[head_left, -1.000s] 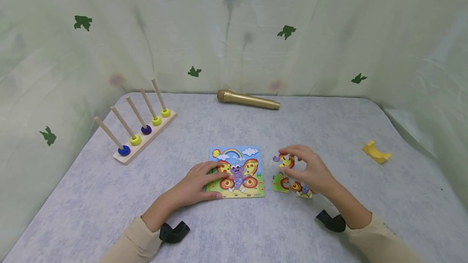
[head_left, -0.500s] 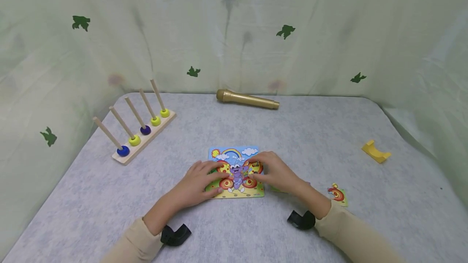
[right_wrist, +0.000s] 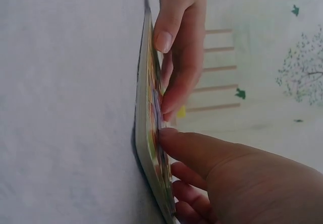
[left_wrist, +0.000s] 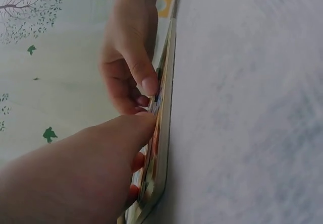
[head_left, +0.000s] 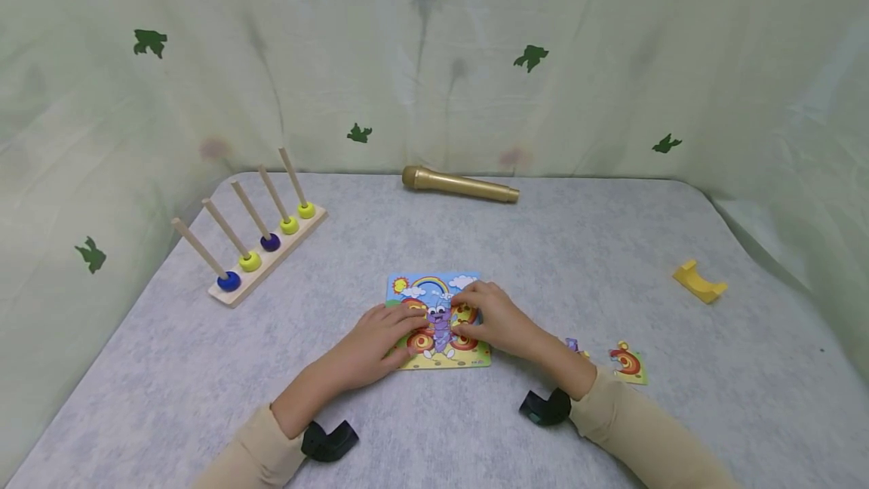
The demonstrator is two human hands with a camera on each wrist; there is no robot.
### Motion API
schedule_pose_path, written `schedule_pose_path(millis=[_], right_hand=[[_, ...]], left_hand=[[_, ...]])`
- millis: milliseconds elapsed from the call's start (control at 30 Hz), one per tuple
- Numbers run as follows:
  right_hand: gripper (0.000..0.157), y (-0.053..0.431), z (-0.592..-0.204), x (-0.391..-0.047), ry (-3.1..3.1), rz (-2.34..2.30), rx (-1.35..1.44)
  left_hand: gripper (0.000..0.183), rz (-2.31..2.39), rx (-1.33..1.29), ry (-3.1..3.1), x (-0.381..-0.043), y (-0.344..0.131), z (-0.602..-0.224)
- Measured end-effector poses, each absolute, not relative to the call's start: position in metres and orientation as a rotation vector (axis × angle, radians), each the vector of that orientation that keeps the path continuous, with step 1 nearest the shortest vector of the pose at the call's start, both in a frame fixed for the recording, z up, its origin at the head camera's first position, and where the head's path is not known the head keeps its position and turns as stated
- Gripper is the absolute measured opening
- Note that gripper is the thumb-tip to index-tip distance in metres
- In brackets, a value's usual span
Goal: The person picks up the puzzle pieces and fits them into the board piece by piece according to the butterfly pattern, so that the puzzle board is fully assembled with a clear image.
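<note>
Both hands, left [head_left: 380, 338] and right [head_left: 498, 319], press flat, fingers extended, on the colourful butterfly puzzle board [head_left: 438, 321], pinning it to the grey surface [head_left: 475, 429]; neither grips anything.

A grey mottled table [head_left: 611, 247] stands before pale green curtains [head_left: 434, 59] printed with dark green birds

On the grey tabletop [head_left: 597, 247]: a wooden peg rack [head_left: 261, 251] with blue and yellow rings near the left edge, a gold microphone [head_left: 460, 185] lying along the far edge, and a yellow curved block [head_left: 699, 282] near the right edge, with leaf-printed green curtain [head_left: 434, 51] behind.
</note>
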State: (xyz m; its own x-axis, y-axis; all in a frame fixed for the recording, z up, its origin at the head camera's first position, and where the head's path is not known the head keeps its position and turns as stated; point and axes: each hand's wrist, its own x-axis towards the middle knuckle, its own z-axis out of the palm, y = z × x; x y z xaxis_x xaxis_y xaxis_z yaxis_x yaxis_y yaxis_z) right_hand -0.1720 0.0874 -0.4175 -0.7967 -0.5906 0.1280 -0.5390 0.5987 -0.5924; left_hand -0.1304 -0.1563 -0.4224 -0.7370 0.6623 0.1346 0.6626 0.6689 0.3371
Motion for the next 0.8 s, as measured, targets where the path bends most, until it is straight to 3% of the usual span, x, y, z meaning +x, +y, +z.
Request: schedule_pose_path(millis=[200,467,800], right_hand=[[0.033,0.086,-0.418,-0.174,2.720,-0.986,-0.911],[0.032,0.087,-0.418,-0.177,2.722,-0.972,-0.873],[0.034,0.112,-0.419,-0.197,2.321,-1.091,-1.047]], left_hand=[[0.051,-0.489,-1.137,-2.913,-0.133,-0.152,-0.421],[0.047,-0.396,-1.079,-2.941,-0.137,-0.144,-0.416],[0.046,-0.378,-1.051,-2.955,-0.138,-0.142,-0.416]])
